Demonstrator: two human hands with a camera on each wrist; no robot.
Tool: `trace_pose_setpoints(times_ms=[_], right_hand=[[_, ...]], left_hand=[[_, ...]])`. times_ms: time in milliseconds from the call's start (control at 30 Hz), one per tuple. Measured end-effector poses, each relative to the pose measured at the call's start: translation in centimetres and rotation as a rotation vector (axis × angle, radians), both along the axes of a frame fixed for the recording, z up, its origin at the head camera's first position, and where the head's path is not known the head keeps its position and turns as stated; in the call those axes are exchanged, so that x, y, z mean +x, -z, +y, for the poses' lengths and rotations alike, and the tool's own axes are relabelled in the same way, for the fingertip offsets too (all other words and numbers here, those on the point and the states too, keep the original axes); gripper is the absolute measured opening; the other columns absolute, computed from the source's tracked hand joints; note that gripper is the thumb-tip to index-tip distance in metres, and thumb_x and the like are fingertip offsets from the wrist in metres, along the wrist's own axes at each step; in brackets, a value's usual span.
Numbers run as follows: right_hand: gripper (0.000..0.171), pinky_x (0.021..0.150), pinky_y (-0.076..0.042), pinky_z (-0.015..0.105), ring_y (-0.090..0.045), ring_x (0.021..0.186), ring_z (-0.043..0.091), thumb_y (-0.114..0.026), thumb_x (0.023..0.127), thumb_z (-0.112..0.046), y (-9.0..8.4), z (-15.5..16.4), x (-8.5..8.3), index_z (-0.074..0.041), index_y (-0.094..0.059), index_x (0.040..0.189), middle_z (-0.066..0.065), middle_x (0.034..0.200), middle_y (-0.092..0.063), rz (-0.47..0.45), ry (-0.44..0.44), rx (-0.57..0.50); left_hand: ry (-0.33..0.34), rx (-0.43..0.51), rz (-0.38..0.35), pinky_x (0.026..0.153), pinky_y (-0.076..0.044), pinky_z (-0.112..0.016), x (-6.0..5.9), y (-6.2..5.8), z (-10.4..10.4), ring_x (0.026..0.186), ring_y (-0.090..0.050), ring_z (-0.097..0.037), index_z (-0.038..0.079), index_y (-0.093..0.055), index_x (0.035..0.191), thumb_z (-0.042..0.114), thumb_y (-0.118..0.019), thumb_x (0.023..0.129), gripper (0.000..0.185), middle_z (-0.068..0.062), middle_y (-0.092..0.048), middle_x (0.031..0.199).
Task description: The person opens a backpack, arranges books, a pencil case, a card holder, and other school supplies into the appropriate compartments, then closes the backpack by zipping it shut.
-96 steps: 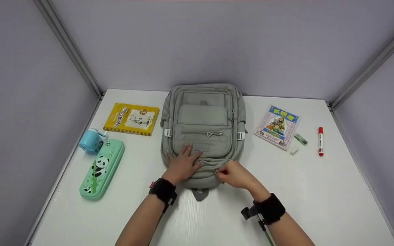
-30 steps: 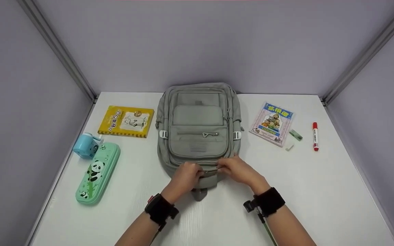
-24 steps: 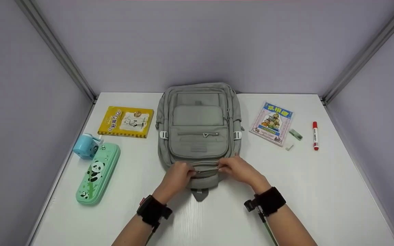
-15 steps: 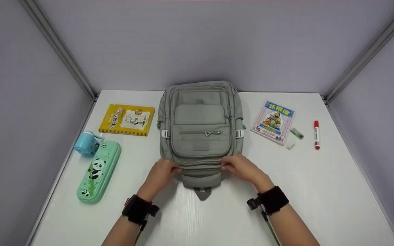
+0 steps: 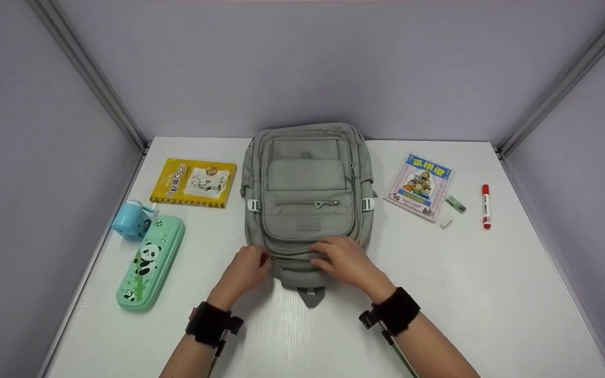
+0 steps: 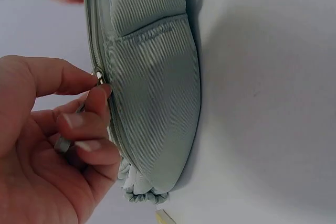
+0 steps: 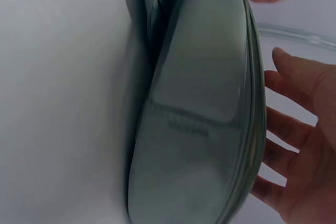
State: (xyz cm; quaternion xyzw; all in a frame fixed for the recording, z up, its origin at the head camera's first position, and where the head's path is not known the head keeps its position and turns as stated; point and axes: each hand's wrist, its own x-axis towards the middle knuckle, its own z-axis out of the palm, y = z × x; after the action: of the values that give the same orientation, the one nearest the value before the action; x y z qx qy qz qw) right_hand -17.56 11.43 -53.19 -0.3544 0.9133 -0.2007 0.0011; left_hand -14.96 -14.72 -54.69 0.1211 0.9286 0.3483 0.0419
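Grey-green ribbed fabric backpack (image 5: 308, 199) lies flat at the centre of the white counter (image 5: 491, 294). We pinch its small metal zip pull (image 6: 100, 78) at the near left corner with our left hand (image 5: 244, 270). Our right hand (image 5: 347, 260) rests on the near edge, fingers straight and spread, gripping nothing. Mint panda pencil case (image 5: 150, 262) lies well to the left.
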Motion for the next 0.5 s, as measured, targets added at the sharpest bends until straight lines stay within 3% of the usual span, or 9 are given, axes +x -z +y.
trace_pose_setpoints(times_ms=[100,233,367,500], right_hand=[[0.030,0.090,-0.049,0.042,-0.064,0.103,0.023,-0.066,0.095,-0.033,0.6,-2.4,0.1,-0.014,-0.071,0.118,0.004,0.112,-0.068,0.046,-0.023,0.009],[0.012,0.076,-0.050,0.040,-0.065,0.080,0.018,-0.064,0.097,-0.024,1.4,-4.5,0.0,-0.014,-0.071,0.097,-0.001,0.087,-0.067,0.057,-0.037,0.013],[0.017,0.071,-0.046,0.040,-0.053,0.062,0.013,-0.062,0.097,-0.018,1.7,-5.0,-0.2,-0.016,-0.061,0.081,-0.008,0.066,-0.053,0.004,-0.008,-0.011],[0.019,0.077,-0.047,0.043,-0.048,0.060,0.013,-0.059,0.099,-0.019,1.6,-5.1,-0.2,-0.016,-0.057,0.080,-0.010,0.064,-0.045,-0.072,0.003,-0.036]], left_hand=[[-0.011,0.000,0.013,0.050,-0.042,-0.029,0.2,0.0,0.1,0.054,-0.048,-0.010,0.007,-0.061,0.073,0.003,-0.063,0.090,0.017,0.003,-0.052,0.062],[0.003,0.007,0.079,0.059,-0.050,-0.031,0.4,0.0,-0.1,0.066,-0.060,-0.013,0.003,-0.072,0.087,0.003,-0.067,0.091,0.006,-0.002,-0.065,0.075],[-0.023,0.016,0.159,0.061,-0.050,-0.032,0.7,-0.1,-0.5,0.067,-0.061,-0.013,0.005,-0.075,0.086,0.005,-0.071,0.089,0.005,-0.002,-0.067,0.076],[-0.072,0.009,0.232,0.061,-0.050,-0.032,0.8,-0.2,-0.8,0.066,-0.061,-0.014,0.007,-0.076,0.081,0.007,-0.076,0.086,0.005,-0.001,-0.067,0.073]])
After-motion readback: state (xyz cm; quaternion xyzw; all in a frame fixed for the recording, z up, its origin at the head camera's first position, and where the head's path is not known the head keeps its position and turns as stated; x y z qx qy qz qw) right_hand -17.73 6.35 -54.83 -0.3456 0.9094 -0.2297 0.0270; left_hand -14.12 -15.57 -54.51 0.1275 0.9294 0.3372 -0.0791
